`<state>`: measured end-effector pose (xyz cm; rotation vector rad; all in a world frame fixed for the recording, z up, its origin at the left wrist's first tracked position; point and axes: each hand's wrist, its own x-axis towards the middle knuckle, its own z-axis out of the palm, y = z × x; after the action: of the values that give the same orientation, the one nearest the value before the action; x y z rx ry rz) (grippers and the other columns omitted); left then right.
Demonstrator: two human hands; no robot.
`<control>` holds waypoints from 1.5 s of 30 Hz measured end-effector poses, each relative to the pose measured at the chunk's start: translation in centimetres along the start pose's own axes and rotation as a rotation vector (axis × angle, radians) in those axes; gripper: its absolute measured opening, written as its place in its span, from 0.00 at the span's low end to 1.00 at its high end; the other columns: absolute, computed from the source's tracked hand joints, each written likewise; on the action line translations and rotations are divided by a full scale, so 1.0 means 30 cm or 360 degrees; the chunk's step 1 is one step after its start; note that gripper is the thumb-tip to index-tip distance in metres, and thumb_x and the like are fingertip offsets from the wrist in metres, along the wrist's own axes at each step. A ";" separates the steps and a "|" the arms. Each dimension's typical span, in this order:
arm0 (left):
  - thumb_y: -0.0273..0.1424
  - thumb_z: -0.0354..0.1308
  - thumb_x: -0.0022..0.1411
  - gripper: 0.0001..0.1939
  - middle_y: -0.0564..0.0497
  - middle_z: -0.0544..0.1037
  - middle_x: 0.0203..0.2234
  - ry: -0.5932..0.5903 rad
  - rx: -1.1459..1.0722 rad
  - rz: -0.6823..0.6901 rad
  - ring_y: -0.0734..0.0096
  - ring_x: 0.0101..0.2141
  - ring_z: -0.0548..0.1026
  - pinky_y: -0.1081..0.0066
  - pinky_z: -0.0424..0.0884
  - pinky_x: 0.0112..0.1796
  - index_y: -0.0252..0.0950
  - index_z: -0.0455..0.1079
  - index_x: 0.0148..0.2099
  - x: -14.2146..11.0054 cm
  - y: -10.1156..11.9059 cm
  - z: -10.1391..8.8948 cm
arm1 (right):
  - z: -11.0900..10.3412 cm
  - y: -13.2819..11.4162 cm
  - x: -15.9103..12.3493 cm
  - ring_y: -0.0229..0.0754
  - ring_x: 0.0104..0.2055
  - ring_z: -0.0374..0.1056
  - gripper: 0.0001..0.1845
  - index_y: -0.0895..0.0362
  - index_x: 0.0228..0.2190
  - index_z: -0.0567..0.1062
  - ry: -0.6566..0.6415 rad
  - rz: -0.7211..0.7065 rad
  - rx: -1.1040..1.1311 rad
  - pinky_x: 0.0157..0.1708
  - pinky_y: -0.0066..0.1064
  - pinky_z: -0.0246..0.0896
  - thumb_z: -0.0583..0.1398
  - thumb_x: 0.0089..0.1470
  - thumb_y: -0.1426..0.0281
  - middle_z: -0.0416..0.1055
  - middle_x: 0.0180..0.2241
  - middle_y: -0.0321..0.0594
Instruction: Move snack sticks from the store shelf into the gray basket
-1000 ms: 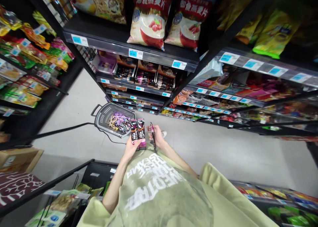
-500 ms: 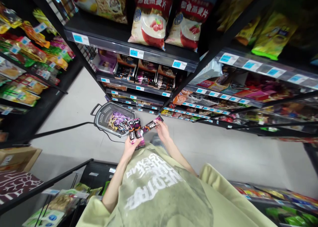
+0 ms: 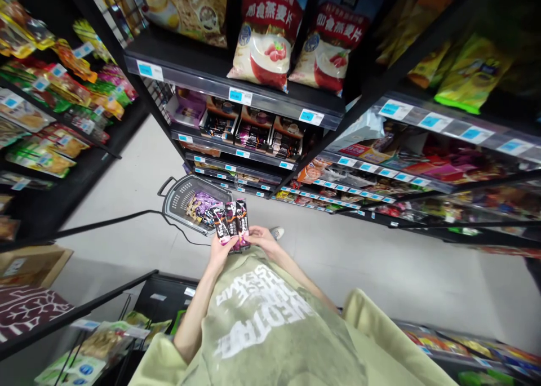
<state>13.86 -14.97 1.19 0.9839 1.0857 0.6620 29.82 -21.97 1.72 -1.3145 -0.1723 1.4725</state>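
Three narrow black-and-purple sachets (image 3: 232,221) are fanned side by side in front of my body. My left hand (image 3: 219,254) is closed around the lower ends of the left ones, thumb on top. From the other side, my right hand (image 3: 261,237) pinches the lower end of the rightmost sachet. Just beyond them, a grey shopping basket (image 3: 174,201) rests on the floor. Inside it lies a pile of similar purple, black and tan sachets (image 3: 202,204). Matching sachets (image 3: 252,136) stand in open display boxes on the shelf ahead.
A tall black shelf unit (image 3: 186,76) faces me, with oatmeal bags (image 3: 270,48) on its upper board. More snack shelves flank the aisle (image 3: 359,251). At lower left are a cardboard box (image 3: 29,267) and a dark rack (image 3: 156,301). A black strap (image 3: 110,220) runs to the basket.
My right hand has moved left and down, bringing its sachet from a slanted position apart to upright beside the ones in my left hand. The camera view has shifted slightly.
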 end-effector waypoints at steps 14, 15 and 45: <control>0.38 0.72 0.47 0.21 0.51 0.78 0.30 0.0078 0.0076 -0.0014 0.69 0.29 0.76 0.71 0.72 0.32 0.34 0.70 0.39 -0.013 0.006 -0.014 | 0.022 -0.017 0.030 0.40 0.27 0.72 0.21 0.57 0.27 0.80 -0.0032 -0.0257 -0.0383 0.32 0.33 0.68 0.76 0.31 0.59 0.78 0.26 0.38; 0.38 0.72 0.47 0.21 0.51 0.78 0.30 0.0082 0.0068 -0.0014 0.69 0.29 0.76 0.71 0.72 0.32 0.34 0.69 0.40 -0.013 0.003 -0.018 | 0.022 -0.012 0.028 0.40 0.26 0.72 0.21 0.57 0.28 0.81 -0.0043 -0.0251 -0.0390 0.32 0.33 0.68 0.76 0.32 0.58 0.78 0.26 0.38; 0.39 0.71 0.48 0.24 0.41 0.83 0.40 -0.0166 0.0184 0.0086 0.57 0.40 0.80 0.62 0.75 0.44 0.33 0.76 0.46 0.029 -0.023 -0.023 | -0.021 -0.013 0.112 0.39 0.21 0.69 0.27 0.57 0.31 0.76 0.0124 -0.0533 -0.0394 0.24 0.31 0.66 0.70 0.43 0.46 0.75 0.22 0.36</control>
<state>13.50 -14.31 0.10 1.1385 1.0174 0.5899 31.25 -19.58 -0.29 -1.4575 -0.5119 1.1395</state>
